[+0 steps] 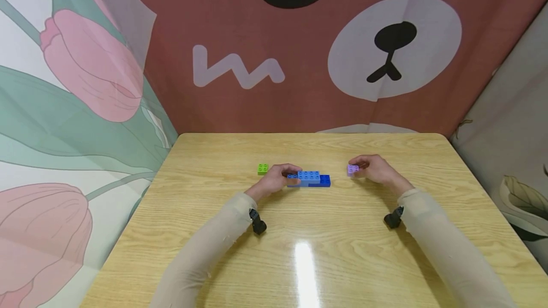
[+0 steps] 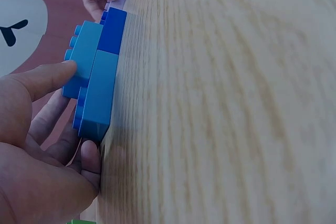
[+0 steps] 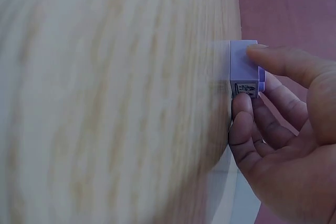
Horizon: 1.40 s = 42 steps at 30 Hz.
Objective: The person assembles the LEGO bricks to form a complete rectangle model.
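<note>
Near the table's middle stands a built block of toy bricks: a light blue brick (image 1: 308, 177) sits on top, across a second light blue brick (image 2: 101, 98) and a dark blue brick (image 1: 325, 181) side by side below. My left hand (image 1: 276, 179) holds this block at its left part, thumb on the near side of the top brick and fingers behind. Further right, my right hand (image 1: 376, 169) pinches a small purple brick (image 3: 244, 61) between thumb and fingers; its base is at the tabletop, and a small printed mark shows on one side.
A lime green brick (image 1: 263, 169) lies on the wooden table (image 1: 334, 241), just left of my left hand. Behind the table's far edge hangs a red-brown printed cloth (image 1: 308, 103). Black devices (image 1: 259, 225) are strapped at both wrists.
</note>
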Tool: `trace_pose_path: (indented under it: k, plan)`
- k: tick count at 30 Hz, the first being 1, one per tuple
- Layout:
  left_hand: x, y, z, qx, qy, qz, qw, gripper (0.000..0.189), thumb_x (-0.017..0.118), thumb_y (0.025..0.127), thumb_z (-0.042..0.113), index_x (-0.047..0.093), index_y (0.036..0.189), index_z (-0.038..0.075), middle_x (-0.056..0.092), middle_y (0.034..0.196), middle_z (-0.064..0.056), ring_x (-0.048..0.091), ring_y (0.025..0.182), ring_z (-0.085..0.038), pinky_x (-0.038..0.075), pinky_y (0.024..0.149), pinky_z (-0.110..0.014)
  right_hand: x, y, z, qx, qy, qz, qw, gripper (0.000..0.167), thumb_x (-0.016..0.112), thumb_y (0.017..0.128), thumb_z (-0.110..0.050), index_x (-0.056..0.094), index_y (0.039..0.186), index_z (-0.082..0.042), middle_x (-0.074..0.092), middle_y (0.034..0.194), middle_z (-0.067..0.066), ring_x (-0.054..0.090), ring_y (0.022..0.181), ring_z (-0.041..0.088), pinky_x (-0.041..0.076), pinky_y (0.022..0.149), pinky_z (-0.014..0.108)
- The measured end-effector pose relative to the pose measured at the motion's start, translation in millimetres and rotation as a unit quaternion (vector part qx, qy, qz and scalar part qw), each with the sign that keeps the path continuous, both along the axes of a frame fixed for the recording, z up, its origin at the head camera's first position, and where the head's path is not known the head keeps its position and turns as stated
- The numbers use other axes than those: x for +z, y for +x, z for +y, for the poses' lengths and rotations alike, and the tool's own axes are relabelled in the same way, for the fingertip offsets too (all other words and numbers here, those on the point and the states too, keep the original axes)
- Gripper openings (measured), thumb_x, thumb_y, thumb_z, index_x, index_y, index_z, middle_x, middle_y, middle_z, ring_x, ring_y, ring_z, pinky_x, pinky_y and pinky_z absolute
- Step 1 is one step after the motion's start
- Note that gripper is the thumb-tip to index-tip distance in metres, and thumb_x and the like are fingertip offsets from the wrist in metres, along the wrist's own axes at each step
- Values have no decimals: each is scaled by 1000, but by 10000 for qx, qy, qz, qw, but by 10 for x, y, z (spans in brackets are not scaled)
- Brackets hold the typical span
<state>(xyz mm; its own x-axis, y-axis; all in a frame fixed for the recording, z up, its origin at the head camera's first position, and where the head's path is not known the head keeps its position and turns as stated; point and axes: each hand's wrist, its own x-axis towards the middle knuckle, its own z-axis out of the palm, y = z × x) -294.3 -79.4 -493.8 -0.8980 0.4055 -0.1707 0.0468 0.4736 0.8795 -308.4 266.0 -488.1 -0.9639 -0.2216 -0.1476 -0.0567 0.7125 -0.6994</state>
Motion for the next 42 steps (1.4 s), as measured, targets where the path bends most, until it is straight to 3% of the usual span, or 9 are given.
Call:
trace_pose_path:
  k: [19, 27, 42]
  plan:
    - [19, 19, -5, -20, 72, -25, 10000, 34, 74, 92, 22, 68, 126, 27, 66, 124, 3, 59, 110, -15, 49, 87, -30, 26, 24, -4, 83, 26, 66, 9999, 37, 74, 90, -20, 68, 125, -12, 65, 122, 14, 54, 100, 25, 46, 78, 31]
    - [9, 12, -14, -78, 89, 1, 9999, 34, 73, 92, 23, 68, 126, 27, 66, 124, 3, 58, 108, -14, 48, 86, -30, 113, 80, -58, 252, 55, 203, 9995, 35, 69, 93, -17, 67, 128, -13, 65, 127, 14, 57, 104, 26, 47, 81, 32]
    - [3, 11, -10, -44, 160, -47, 9999, 33, 73, 93, 23, 68, 125, 29, 66, 123, 4, 58, 107, -15, 47, 85, -30, 264, 170, -233, 420, -161, 349, 9984, 34, 72, 91, -15, 68, 124, -14, 67, 113, 10, 56, 100, 26, 48, 81, 34]
